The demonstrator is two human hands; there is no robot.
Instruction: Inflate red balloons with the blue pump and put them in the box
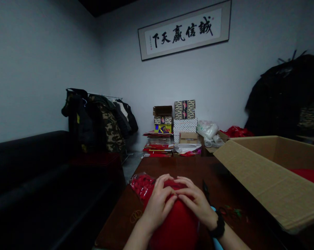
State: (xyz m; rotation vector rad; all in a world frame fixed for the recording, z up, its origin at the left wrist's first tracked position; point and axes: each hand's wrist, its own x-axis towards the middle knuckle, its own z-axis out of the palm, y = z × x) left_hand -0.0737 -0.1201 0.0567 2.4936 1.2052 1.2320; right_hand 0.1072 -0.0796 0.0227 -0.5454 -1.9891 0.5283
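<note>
Both my hands rest on top of a rounded red object (177,225) at the near edge of a dark wooden table (193,170). My left hand (159,201) presses on its upper left side with fingers curled. My right hand (195,201), a black watch on its wrist, covers the upper right with fingers bent, its fingertips meeting those of the left. Just behind the hands lies a clear plastic bag of small red pieces (141,184). What the fingertips pinch is hidden.
A large open cardboard box (266,180) with red contents stands at the right. Scissors and rubber bands (229,211) lie near my right wrist. Stacked boxes and red papers (172,132) sit at the far end. A black sofa (29,173) and a coat rack are at the left.
</note>
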